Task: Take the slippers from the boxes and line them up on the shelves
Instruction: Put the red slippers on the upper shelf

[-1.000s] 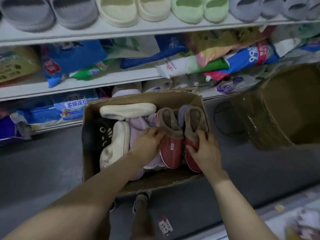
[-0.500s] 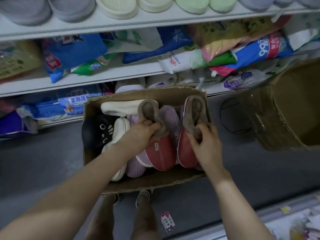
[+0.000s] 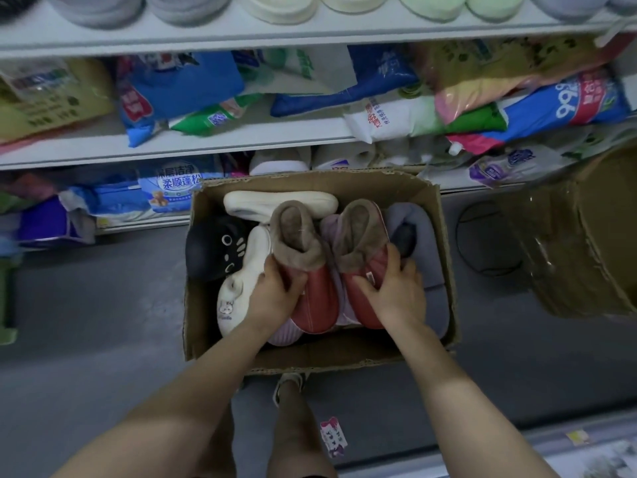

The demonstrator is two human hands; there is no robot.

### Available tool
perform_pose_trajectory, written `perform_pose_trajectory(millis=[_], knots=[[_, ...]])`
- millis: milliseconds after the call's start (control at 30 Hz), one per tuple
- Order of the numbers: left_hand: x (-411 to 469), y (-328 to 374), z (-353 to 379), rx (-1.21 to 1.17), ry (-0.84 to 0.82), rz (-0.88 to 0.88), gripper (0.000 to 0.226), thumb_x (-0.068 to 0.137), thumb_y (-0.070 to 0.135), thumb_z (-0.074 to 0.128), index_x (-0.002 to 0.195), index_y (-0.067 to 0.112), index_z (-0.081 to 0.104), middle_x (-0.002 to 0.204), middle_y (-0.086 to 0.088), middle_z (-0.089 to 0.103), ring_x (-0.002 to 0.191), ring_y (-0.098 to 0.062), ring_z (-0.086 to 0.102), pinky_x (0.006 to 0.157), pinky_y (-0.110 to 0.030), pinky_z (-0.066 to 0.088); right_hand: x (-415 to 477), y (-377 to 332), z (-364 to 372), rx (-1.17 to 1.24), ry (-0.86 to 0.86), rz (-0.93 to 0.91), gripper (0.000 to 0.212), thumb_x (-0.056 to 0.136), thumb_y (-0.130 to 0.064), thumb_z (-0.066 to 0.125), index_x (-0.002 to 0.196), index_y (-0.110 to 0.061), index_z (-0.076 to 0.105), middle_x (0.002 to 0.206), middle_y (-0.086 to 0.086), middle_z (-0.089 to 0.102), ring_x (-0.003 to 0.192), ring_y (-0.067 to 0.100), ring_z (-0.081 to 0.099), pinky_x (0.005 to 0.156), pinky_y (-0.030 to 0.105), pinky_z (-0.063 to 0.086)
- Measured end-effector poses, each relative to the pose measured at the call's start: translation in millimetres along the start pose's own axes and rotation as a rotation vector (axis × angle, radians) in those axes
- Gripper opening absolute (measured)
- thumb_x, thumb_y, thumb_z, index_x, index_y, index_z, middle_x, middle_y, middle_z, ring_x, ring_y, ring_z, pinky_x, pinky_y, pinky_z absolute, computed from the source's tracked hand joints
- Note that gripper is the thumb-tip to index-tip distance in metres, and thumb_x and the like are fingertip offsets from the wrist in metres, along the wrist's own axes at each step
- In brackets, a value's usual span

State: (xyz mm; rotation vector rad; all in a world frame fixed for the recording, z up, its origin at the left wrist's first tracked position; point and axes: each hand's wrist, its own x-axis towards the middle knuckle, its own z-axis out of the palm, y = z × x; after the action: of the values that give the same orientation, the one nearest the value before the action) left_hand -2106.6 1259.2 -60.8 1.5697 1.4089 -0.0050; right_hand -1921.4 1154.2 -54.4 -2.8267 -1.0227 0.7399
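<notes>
Head view: cardboard box on grey floor beside white shelves.

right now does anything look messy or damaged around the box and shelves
The cardboard box has a ragged, torn back rim, and its slippers are jumbled: a white slipper lies crosswise along the back. On the middle shelf the bags are heaped crooked, some overhanging the edge. A small tag lies on the floor.

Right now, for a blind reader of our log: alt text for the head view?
The left grip holds one red fleece-lined slipper, the right grip its mate, in a cardboard box of mixed slippers before stocked shelves.
</notes>
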Motion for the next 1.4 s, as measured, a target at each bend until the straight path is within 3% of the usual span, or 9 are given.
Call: perform_pose_trajectory(millis=[167, 233, 367, 567, 733, 900, 1000, 1133, 1400], knots=[[4, -27, 12, -0.229, -0.075, -0.132, 0.058, 0.080, 0.054, 0.060, 0.128, 0.023, 0.048, 0.113, -0.002, 0.067, 0.104, -0.023, 0.064, 0.093, -0.047, 0.050, 3, 7, -4, 0.179, -0.165, -0.062, 0.082, 0.091, -0.042, 0.061, 0.154, -0.029, 0.011, 0.140, 0.017, 0.036, 0.115, 0.037, 0.053, 0.091, 0.041, 0.045], [2, -24, 6, -0.285, -0.077, -0.121, 0.051, 0.085, 0.038, 0.064, 0.132, 0.026, 0.047, 0.111, 0.003, 0.066, 0.103, -0.018, 0.064, 0.092, -0.046, 0.051, 4, 9, -7, 0.260, -0.175, -0.095, 0.078, 0.092, -0.034, 0.061, 0.154, -0.029, 0.014, 0.140, 0.013, 0.043, 0.116, 0.033, 0.055, 0.092, 0.039, 0.045], [-5, -6, -9, -0.331, -0.014, -0.047, 0.053, 0.091, 0.015, 0.061, 0.140, 0.022, 0.042, 0.103, 0.009, 0.062, 0.093, -0.007, 0.061, 0.081, -0.022, 0.050, -1, 15, -18, 0.369, -0.180, -0.106, 0.071, 0.093, -0.030, 0.061, 0.152, -0.031, 0.022, 0.140, 0.001, 0.052, 0.123, 0.024, 0.054, 0.097, 0.036, 0.046], [-19, 16, -53, -0.346, 0.020, 0.054, 0.062, 0.092, 0.018, 0.060, 0.147, 0.027, 0.032, 0.117, -0.003, 0.059, 0.109, -0.021, 0.058, 0.098, -0.043, 0.048, -28, 0, -59, 0.656, -0.175, -0.113, 0.063, 0.098, -0.022, 0.055, 0.152, -0.032, 0.024, 0.135, -0.015, 0.045, 0.125, 0.007, 0.046, 0.100, 0.024, 0.038], [-46, 39, -104, -0.355, 0.097, 0.147, 0.062, 0.090, 0.014, 0.063, 0.146, 0.020, 0.036, 0.117, -0.001, 0.061, 0.107, -0.017, 0.059, 0.096, -0.030, 0.045, -47, -26, -111, 0.714, -0.087, -0.227, 0.062, 0.098, -0.017, 0.056, 0.152, -0.029, 0.027, 0.131, -0.016, 0.045, 0.120, 0.004, 0.048, 0.094, 0.019, 0.041], [-78, 60, -161, -0.357, 0.174, 0.254, 0.061, 0.091, 0.007, 0.060, 0.146, 0.011, 0.034, 0.120, -0.002, 0.057, 0.105, -0.012, 0.054, 0.084, -0.009, 0.041, -56, -63, -157, 0.721, 0.025, -0.371, 0.064, 0.095, -0.015, 0.060, 0.151, -0.026, 0.032, 0.136, -0.010, 0.050, 0.124, 0.009, 0.047, 0.105, 0.033, 0.040], [-94, 68, -200, -0.359, 0.259, 0.289, 0.062, 0.090, 0.016, 0.064, 0.146, 0.019, 0.037, 0.114, -0.006, 0.061, 0.098, -0.015, 0.057, 0.094, -0.029, 0.046, -62, -89, -184, 0.723, 0.054, -0.466, 0.063, 0.095, -0.015, 0.059, 0.151, -0.029, 0.032, 0.146, 0.000, 0.048, 0.130, 0.013, 0.047, 0.112, 0.041, 0.038], [-119, 83, -249, -0.456, 0.320, 0.371, 0.068, 0.084, 0.024, 0.069, 0.145, 0.020, 0.040, 0.104, -0.007, 0.062, 0.092, -0.015, 0.058, 0.088, -0.032, 0.048, -82, -127, -226, 0.759, 0.083, -0.618, 0.059, 0.095, -0.024, 0.059, 0.145, -0.045, 0.035, 0.135, -0.006, 0.057, 0.114, 0.015, 0.062, 0.100, 0.044, 0.051], [-192, 126, -338, -0.451, 0.506, 0.639, 0.055, 0.093, 0.012, 0.059, 0.140, 0.032, 0.039, 0.100, 0.005, 0.063, 0.086, -0.010, 0.060, 0.083, -0.030, 0.052, -139, -200, -321, 0.797, 0.214, -0.930, 0.056, 0.097, -0.013, 0.057, 0.147, -0.031, 0.039, 0.115, -0.018, 0.060, 0.087, -0.008, 0.064, 0.070, 0.019, 0.056]])
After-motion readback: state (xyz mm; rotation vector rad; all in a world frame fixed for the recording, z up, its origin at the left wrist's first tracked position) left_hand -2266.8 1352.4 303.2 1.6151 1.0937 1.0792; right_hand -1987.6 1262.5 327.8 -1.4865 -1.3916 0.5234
